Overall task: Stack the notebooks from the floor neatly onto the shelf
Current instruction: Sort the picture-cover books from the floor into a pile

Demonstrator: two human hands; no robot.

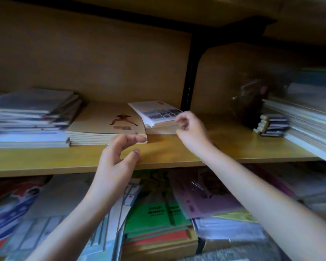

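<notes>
- A small stack of white-covered notebooks lies flat on the tan wooden shelf board, about mid-shelf, just left of the black metal upright.
- Its top cover is white, with a grid of small greyish photographs near the front edge. The page edges below look cream.
- The stack is not flush: the upper notebooks sit offset from the lower ones.
- It lies askew, its edges slanting against the shelf's front edge, and its back left corner points toward the rear wall. Foreshortening hides which side is the long one.
- The right hand is at the stack's right front corner. Its fingers curl over the top and the thumb is on the side below, pinching that corner.
- Just to the left, touching or nearly so, lies a stack of tan-covered notebooks with a red-brown figure printed on top. Its front edge runs nearly parallel to the shelf edge.
- The left hand holds nothing, with its fingers loosely curved and the thumb spread apart. The fingertips are at the tan stack's front right corner, but whether they touch it cannot be told. The thumb is over the shelf's front edge.
- A tall pile of mixed grey and blue notebooks fills the shelf's left end.
- A pile of pale notebooks sits at the right end, with a short stack of small dark flat items beside it.
- Below the shelf lie green notebooks and a purple plastic-wrapped pack.
</notes>
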